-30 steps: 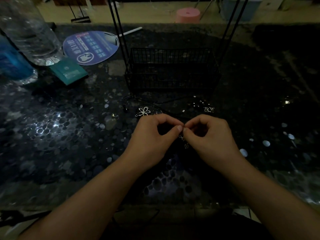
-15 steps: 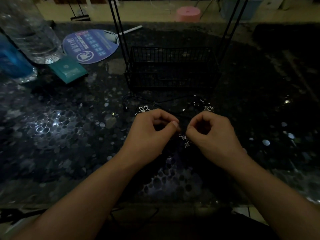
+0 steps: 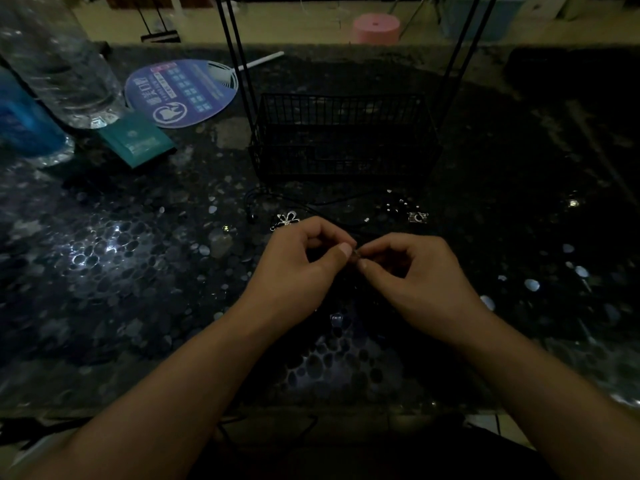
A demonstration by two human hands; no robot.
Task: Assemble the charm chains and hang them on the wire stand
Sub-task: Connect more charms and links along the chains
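Both hands meet at the middle of the dark, pebble-patterned counter (image 3: 138,271), fingertips nearly touching. The left hand (image 3: 298,268) has its fingers curled, thumb and forefinger pinched together on something tiny at the meeting point. The right hand (image 3: 412,271) mirrors it, fingers curled, thumb and forefinger closed on the same small piece (image 3: 356,255). It's too small and too dim to say what that piece is, only that it sits right between the two thumbs.

Just beyond the left hand's knuckles, a silver flower charm (image 3: 286,220) lies flat on the counter. Off to the right of it, near the far side of the right hand, a small square silver charm (image 3: 417,217) rests with a scatter of tiny beads (image 3: 398,204) just beside it. A thin dark cord (image 3: 311,202) loops across the counter between the charms and the stand.

Behind all that stands the wire stand (image 3: 343,133): a black mesh basket at its base, thin black rods rising from both sides and out of the top of the view.

Over on the far left, a clear plastic bottle (image 3: 59,64) stands upright, a blue bottle (image 3: 20,119) just beside it at the edge. A teal box (image 3: 136,138) lies near the bottles' bases, and a round printed fan (image 3: 181,93) lies flat behind it. Beyond the counter, a pink round object (image 3: 375,27) sits on the floor.
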